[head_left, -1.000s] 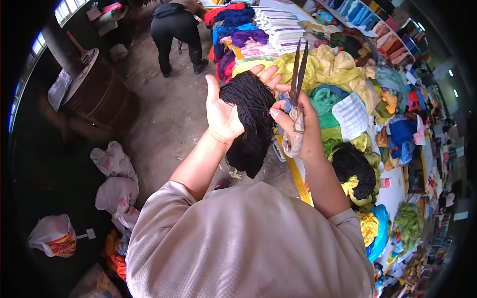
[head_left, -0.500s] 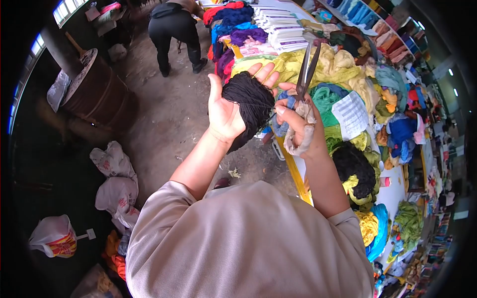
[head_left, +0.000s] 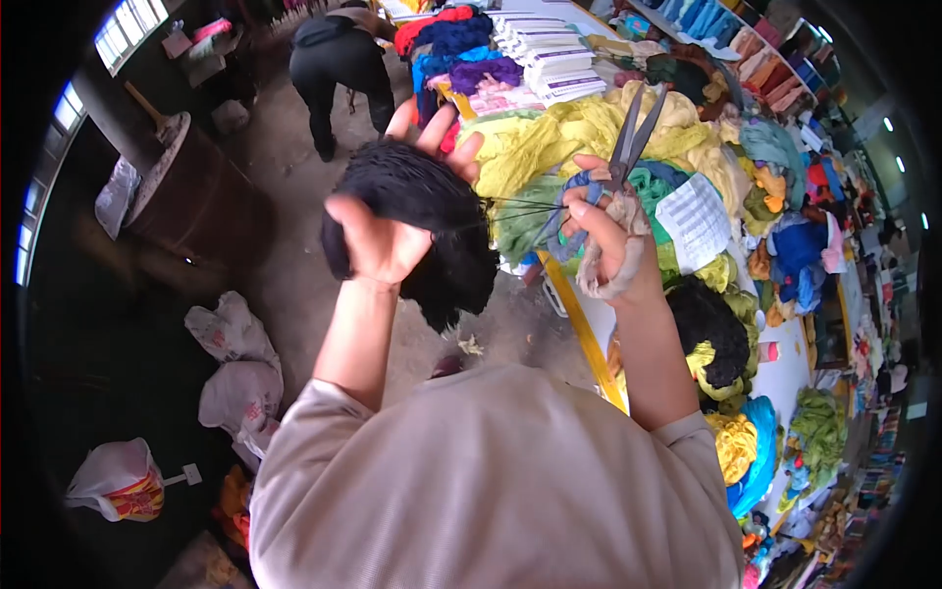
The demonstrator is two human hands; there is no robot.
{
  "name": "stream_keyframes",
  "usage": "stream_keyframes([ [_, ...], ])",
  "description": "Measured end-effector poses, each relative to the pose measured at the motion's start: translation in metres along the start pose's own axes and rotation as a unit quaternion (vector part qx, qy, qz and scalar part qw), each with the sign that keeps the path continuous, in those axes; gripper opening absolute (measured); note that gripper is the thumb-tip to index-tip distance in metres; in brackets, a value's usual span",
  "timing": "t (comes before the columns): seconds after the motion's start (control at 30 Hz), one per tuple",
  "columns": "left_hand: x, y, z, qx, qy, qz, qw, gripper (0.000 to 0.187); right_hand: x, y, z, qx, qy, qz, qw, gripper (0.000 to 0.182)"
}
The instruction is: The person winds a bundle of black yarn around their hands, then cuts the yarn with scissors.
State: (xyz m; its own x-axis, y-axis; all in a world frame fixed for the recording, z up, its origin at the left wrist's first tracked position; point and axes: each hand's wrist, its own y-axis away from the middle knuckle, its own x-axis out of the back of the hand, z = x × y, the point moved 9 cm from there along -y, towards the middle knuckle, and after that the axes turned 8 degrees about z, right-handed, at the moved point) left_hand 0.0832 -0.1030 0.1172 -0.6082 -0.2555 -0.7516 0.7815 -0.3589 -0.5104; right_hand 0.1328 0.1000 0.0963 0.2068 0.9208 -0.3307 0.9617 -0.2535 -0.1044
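A skein of black yarn (head_left: pixel 453 270) drapes over my left hand (head_left: pixel 385 243), its thumb in front and its fingers spread behind the strands. The loose lower end hangs down beside the palm. Several thin black strands (head_left: pixel 520 204) run taut from the skein to the fingertips of my right hand (head_left: pixel 613 240). That hand is closed around a pair of dark metal scissors (head_left: pixel 619 169), whose handles are wrapped in pale cloth. The blades point up and stand slightly apart, clear of the strands.
To the right, a long table with a yellow edge (head_left: pixel 579 334) bears heaps of coloured yarn (head_left: pixel 559 128), stacked white packs (head_left: pixel 554 59) and a written sheet (head_left: pixel 693 222). A person (head_left: pixel 339 69) bends over at the back. A rusty drum (head_left: pixel 201 211) and white sacks (head_left: pixel 235 378) stand left.
My left hand has moved left with the skein, which now spreads wider over it. My right hand has shifted slightly right with the scissors, and black strands now stretch between the hands.
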Motion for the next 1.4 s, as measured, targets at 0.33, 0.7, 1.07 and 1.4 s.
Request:
stream_keyframes([
  [0.33, 0.008, 0.003, -0.027, 0.119, -0.396, 0.119, 0.903, 0.054, -0.07, -0.019, 0.02, -0.155, -0.092, -0.117, 0.977, 0.027],
  [0.7, 0.113, -0.04, 0.01, 0.013, -0.18, 0.331, 0.926, 0.026, -0.05, 0.041, 0.105, -0.27, -0.146, -0.155, 0.939, 0.053],
  [1.07, -0.011, 0.002, -0.027, -0.18, -0.319, 0.149, 0.918, 0.02, -0.057, 0.041, 0.09, -0.057, 0.011, -0.112, 0.992, 0.046],
  [1.4, 0.004, 0.02, -0.031, -0.032, -0.184, 0.176, 0.967, 0.045, -0.048, 0.041, 0.062, 0.162, 0.249, -0.119, 0.947, 0.039],
])
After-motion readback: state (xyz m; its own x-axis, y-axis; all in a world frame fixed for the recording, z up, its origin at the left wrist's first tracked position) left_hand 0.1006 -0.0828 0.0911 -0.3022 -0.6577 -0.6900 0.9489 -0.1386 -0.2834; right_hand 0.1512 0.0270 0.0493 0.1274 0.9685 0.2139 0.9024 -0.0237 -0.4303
